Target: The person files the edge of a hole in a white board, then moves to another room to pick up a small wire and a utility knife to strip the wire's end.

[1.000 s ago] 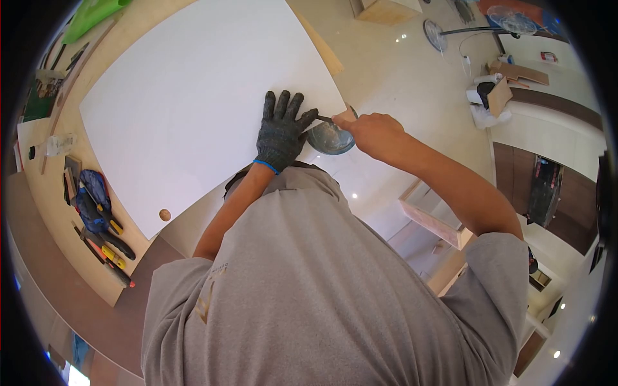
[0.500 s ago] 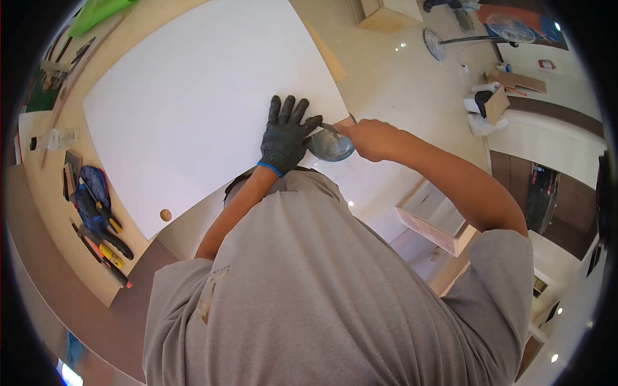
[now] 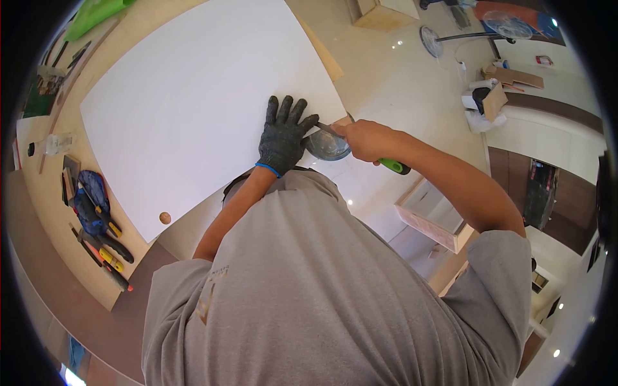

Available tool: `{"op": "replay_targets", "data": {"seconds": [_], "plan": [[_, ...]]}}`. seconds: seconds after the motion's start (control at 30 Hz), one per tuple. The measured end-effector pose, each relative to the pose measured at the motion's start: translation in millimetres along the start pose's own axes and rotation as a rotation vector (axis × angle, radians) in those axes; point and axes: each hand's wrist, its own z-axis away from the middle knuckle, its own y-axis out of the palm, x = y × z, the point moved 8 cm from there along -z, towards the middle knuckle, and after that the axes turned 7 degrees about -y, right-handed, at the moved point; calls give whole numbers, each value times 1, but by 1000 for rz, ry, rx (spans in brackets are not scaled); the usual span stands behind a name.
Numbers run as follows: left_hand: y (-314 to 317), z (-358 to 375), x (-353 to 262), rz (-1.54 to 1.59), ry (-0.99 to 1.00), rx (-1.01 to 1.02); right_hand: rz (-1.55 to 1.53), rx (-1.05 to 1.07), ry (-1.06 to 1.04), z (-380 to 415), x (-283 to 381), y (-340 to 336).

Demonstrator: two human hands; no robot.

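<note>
A large white board (image 3: 187, 103) lies on a wooden surface, with a small round hole near its lower left corner. My left hand (image 3: 283, 136), in a dark glove with a blue cuff, rests flat near the board's right edge with its fingers spread. Bare and closed, my right hand (image 3: 368, 139) grips a green-and-black-handled tool (image 3: 394, 166). The tool's dark narrow blade lies along the board's edge, its far end beside my left thumb. Below that edge is a round, clear-looking object (image 3: 329, 145).
Left of the board are a blue-and-black power tool (image 3: 90, 209), a yellow cutter (image 3: 111, 259) and a clear bottle (image 3: 59, 144). An open wooden box (image 3: 428, 222) stands on the floor at right. A fan (image 3: 432, 42) and another person are at the upper right.
My right hand has turned and shifted slightly, and the tool's green handle now shows below it. My left hand stays in place on the board.
</note>
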Motion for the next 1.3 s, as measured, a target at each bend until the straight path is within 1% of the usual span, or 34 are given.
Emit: {"op": "replay_targets", "data": {"seconds": [0.1, 0.2, 0.3, 0.4, 0.5, 0.6, 0.7, 0.8, 0.9, 1.0, 1.1, 1.2, 1.3], "plan": [[-3, 0, 0, -8, 1, -3, 68, -31, 19, 4, 3, -3], [-4, -1, -2, -4, 4, 3, 317, -316, -211, -8, -8, 15], [-3, 0, -2, -19, -7, 45, -152, 1, 35, 3, -2, 7], [-3, -2, -1, -23, -7, 41, -219, 10, -38, -8, -4, 3], [-1, -2, -3, -2, -3, 25, -118, 10, 29, 0, 0, -5], [-1, 1, 1, -9, -15, 38, 104, -91, -8, 8, 6, -11], [-1, 0, 0, -1, -12, 32, 355, -178, -112, 2, 5, -6], [-2, 0, -1, -6, -12, 31, 406, -231, -70, 5, 3, 4], [-4, 0, -2, -24, -17, 52, 226, -153, -57, 2, 1, 9], [-1, -1, -1, -43, -14, 38, -73, 11, 117, 1, 0, 7], [3, -2, -1, -48, -7, 26, 229, -128, -18, 3, 8, -1], [3, 1, 2, -60, -11, 33, 270, -69, 8, 11, 11, -8], [1, -1, -2, -46, -3, 45, 183, -47, -8, 6, 1, 1]]}}
